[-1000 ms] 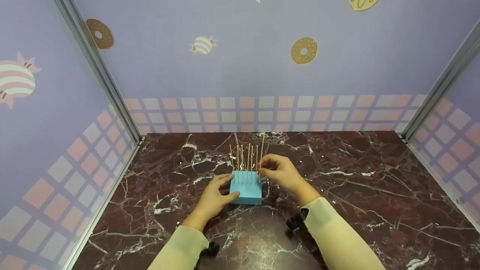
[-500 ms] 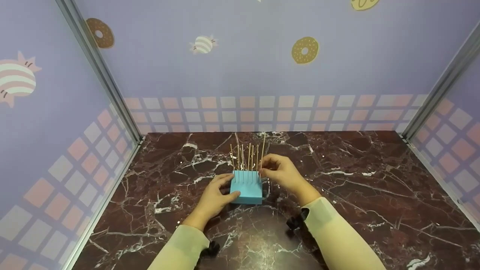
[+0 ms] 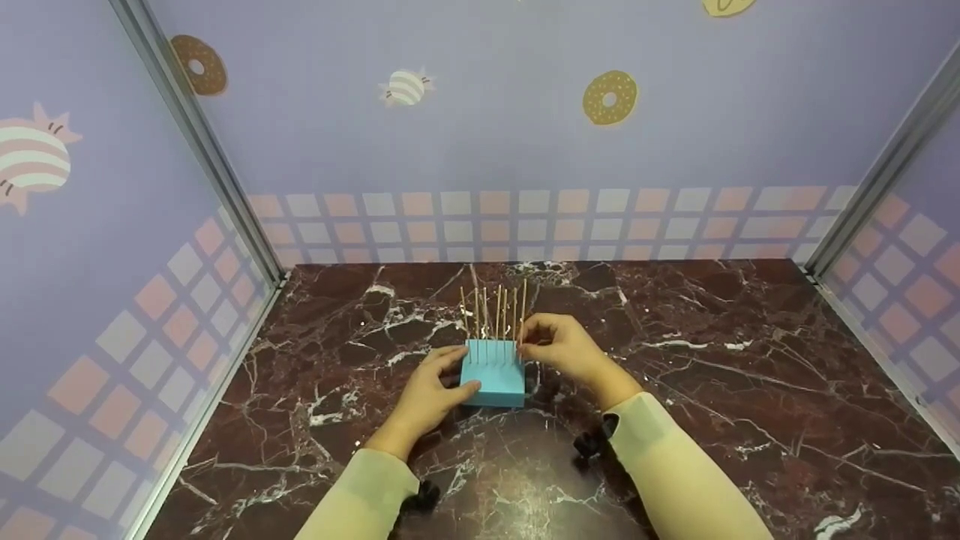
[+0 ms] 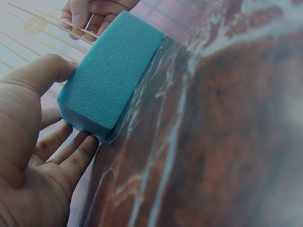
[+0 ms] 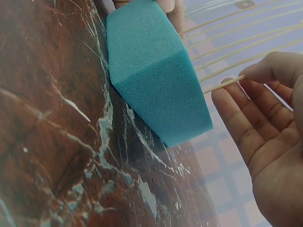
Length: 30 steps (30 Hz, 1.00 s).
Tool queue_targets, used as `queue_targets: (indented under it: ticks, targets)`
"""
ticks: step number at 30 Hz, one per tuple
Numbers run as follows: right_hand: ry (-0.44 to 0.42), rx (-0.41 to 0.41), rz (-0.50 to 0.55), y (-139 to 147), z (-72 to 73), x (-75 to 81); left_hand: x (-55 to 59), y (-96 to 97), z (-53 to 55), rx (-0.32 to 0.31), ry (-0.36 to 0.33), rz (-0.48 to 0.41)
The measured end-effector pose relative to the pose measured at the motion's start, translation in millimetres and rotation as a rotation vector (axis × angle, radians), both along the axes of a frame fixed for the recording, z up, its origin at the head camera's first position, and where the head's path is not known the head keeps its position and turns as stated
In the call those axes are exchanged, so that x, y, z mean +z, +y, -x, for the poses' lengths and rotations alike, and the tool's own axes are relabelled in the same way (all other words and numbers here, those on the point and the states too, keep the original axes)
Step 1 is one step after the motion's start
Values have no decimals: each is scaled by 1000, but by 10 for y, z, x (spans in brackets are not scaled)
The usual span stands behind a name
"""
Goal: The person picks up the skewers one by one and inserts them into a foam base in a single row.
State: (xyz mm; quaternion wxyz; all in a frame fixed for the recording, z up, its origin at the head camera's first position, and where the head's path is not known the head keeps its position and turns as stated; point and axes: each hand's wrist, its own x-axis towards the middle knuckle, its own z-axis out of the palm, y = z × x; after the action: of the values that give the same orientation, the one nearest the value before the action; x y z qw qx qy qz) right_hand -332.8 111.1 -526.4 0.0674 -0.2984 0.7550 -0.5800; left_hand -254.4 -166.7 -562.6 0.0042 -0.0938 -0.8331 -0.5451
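A light-blue foam block (image 3: 493, 381) sits on the marbled tabletop, with several thin wooden skewers (image 3: 500, 311) standing in its top towards the far side. My left hand (image 3: 429, 394) holds the block from the left; in the left wrist view its thumb lies at the top edge and its fingertips press the side of the block (image 4: 111, 71). At the block's right end my right hand (image 3: 566, 349) pinches one skewer (image 5: 227, 84) low down between thumb and forefinger. That skewer meets the top face of the foam and rises slightly above its neighbours.
Dark red marbled tabletop (image 3: 720, 405) surrounds the block. A purple patterned wall (image 3: 495, 150) closes off the back, with side panels and metal posts (image 3: 202, 142) at left and right. Black wrist straps (image 3: 589, 444) show by the sleeves.
The pinched skewer's tip has dropped closer to the height of the others, and the right hand has lowered a little with it. The left hand stays on the block.
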Motion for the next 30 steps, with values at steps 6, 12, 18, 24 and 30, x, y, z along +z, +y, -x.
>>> queue_targets:
  ticks: [6,12,18,24,30]
  targets:
    - [1,5,-15,-3,3,15,7,3,2,-1,-2,-7]
    - [-22,-6,27,-4,-28,64,-1,3,3,-10,2,-10]
    - [-14,-33,69,-10,-41,106,5,3,11,-3,-2,-13]
    - [0,-43,63,-10,-22,82,3,0,10,-6,7,-4]
    - [15,-55,74,-12,-12,61,2,0,5,-5,16,-2]
